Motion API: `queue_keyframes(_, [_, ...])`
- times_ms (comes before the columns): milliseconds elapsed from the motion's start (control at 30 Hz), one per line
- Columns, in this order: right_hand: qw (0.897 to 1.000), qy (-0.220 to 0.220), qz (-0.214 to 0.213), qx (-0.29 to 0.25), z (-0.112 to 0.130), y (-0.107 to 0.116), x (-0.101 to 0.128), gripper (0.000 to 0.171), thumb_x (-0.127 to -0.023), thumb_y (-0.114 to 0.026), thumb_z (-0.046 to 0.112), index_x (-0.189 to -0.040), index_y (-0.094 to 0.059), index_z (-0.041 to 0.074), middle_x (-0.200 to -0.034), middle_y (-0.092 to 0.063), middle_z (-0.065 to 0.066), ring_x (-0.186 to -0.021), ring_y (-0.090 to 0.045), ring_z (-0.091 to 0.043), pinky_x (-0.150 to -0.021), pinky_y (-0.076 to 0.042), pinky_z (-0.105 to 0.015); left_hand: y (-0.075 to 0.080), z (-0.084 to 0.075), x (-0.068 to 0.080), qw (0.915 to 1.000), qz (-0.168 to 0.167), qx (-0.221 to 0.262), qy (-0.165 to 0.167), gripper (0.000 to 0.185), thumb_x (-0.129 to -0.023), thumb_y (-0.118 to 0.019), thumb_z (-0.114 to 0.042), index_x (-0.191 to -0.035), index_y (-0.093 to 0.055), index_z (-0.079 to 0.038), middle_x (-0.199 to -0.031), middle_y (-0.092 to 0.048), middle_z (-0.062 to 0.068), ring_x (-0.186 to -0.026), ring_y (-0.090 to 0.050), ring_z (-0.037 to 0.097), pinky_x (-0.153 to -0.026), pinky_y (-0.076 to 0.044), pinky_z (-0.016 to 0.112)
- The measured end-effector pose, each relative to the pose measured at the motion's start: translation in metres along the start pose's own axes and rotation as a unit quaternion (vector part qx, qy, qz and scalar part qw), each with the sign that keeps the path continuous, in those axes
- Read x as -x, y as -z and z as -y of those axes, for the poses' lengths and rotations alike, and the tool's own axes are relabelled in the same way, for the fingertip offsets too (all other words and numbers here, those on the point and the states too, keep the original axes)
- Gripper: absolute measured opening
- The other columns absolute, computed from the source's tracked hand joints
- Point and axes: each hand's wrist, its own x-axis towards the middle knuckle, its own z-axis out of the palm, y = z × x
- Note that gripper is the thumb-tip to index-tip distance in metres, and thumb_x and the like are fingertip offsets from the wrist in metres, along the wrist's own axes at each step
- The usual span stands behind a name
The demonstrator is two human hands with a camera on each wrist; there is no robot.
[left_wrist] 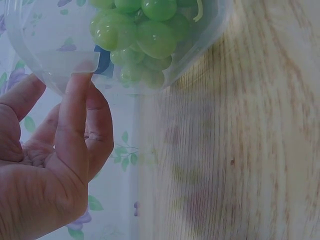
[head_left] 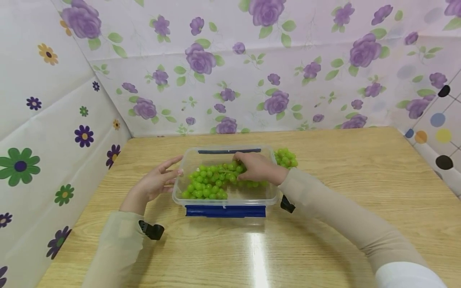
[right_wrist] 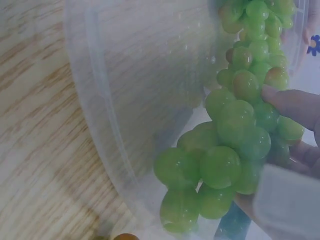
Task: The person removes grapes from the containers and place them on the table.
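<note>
Resting on the wooden table point(head_left: 216, 256), the clear plastic container point(head_left: 230, 202) presents its near blue latch point(head_left: 225, 211) towards me, swung outward below the rim. Inside, green grapes point(head_left: 205, 188) lie across the left and middle; whether as one bunch or several, I cannot determine. My left hand point(head_left: 155, 183) stands at the left wall, fingers spread and gripping nothing. My right hand point(head_left: 261, 167) is inside, thumb and fingers curled about part of the grapes, beside a visible stem point(head_left: 226, 171).

Handling assessment: modest weight, limp at the joints, smooth skins probably slippery. Berries would likely bruise or drop under a hard pinch. Recommended hold: the stem, or fingers spread beneath the cluster, pressure light. The container appears light and fairly stiff, best steadied at its rim.

Beyond: a far latch point(head_left: 229, 151); a second cluster point(head_left: 285, 158) outside the right wall; lastly, a purple-flowered wall covering point(head_left: 230, 80).
</note>
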Motion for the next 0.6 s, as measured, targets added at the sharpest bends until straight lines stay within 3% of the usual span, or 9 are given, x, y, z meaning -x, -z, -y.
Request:
queue_keyframes(267, [1.000, 0.002, -0.007, 0.008, -0.0001, 0.0012, 0.0026, 0.046, -0.085, -0.073, 0.023, -0.123, -0.053, 0.010, -0.113, -0.063, -0.008, -0.094, -0.062, -0.021, -0.079, -0.051, -0.037, -0.0007, 0.0003, -0.0008, 1.0000, 0.000, 0.002, -0.004, 0.070, -0.097, -0.053, -0.037, -0.154, -0.013, -0.031, -0.152, -0.026, 0.022, -0.127, -0.044, 0.040, -0.083, -0.053, 0.032])
queue_keyframes(600, [1.000, 0.006, -0.013, -0.012, -0.0009, 0.0034, 0.0058, 0.047, -0.084, -0.074, 0.023, -0.124, -0.053, 0.009, -0.118, -0.063, -0.010, -0.108, -0.060, -0.026, -0.088, -0.051, -0.041, -0.0004, 0.0008, -0.0016, 0.9999, -0.001, 0.011, -0.007, 0.070, -0.097, -0.054, -0.037, -0.154, -0.014, -0.029, -0.150, -0.029, 0.022, -0.122, -0.051, 0.034, -0.081, -0.054, 0.030])
